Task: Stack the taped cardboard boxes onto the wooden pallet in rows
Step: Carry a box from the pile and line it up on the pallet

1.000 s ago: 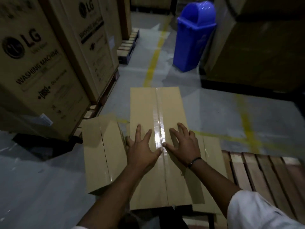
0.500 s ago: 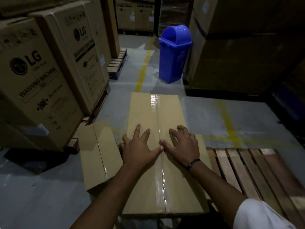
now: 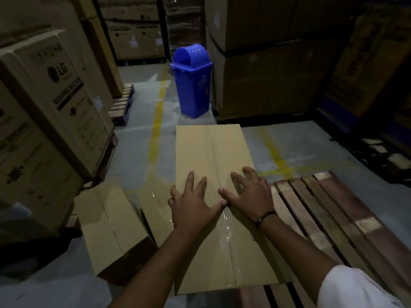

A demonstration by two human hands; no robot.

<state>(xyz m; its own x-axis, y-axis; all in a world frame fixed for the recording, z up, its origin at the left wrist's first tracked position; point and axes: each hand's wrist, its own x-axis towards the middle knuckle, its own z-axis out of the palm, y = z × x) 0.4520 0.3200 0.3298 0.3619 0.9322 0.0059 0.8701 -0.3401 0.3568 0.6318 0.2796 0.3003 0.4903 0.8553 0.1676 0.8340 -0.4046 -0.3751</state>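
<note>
While both hands press flat on its top, the taped cardboard box (image 3: 213, 174) lies lengthwise away from the person, its near end over the left front corner of the wooden pallet (image 3: 333, 218) and its far end reaching out above the grey floor (image 3: 311, 152). A strip of clear tape (image 3: 226, 230) runs along the centre seam of the lid. The left hand (image 3: 193, 207) rests palm down just left of the seam, its fingers (image 3: 190, 181) spread and gripping nothing. The right hand (image 3: 249, 194) rests just right of the seam, fingers (image 3: 246, 172) spread and slightly arched, holding nothing; a dark wristband (image 3: 264, 216) circles that wrist. The two thumbs nearly meet over the tape. A second taped box (image 3: 111, 223) lies tilted on the floor to the left, near the first. Tall printed cartons (image 3: 51, 121) stand along the left side, and a blue bin (image 3: 192, 83) stands upright beyond the box, beside a yellow floor line (image 3: 156, 130). Large dark cartons (image 3: 266, 74) fill the right background.
</note>
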